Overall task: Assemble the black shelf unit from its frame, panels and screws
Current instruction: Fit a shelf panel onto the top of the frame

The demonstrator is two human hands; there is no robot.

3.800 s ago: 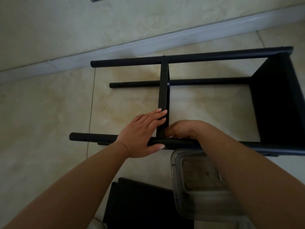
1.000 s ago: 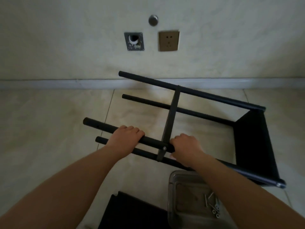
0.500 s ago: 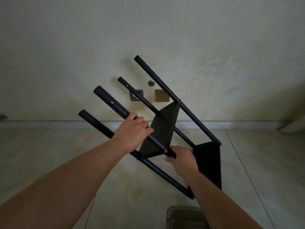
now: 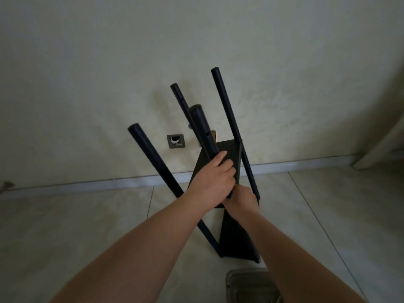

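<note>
Shelf frame (image 4: 227, 119) now upright on tiles (image 4: 87, 226)

A single wide-angle view is taken from head height, directed forward and slightly downward across the pale tiled floor (image 4: 87, 226) toward the cream plastered wall (image 4: 87, 62). The black tubular shelf frame (image 4: 225, 110) is seen at close range, centred, with both forearms entering from the lower edge.

The left hand (image 4: 211, 182) covers the lower stretch of the nearest frame post (image 4: 202, 132) and part of the upper panel (image 4: 229, 154). The right hand (image 4: 241, 199) sits half behind it, fingers unseen. Below the frame, the clear container (image 4: 247, 285) is cut by the bottom edge.
</note>
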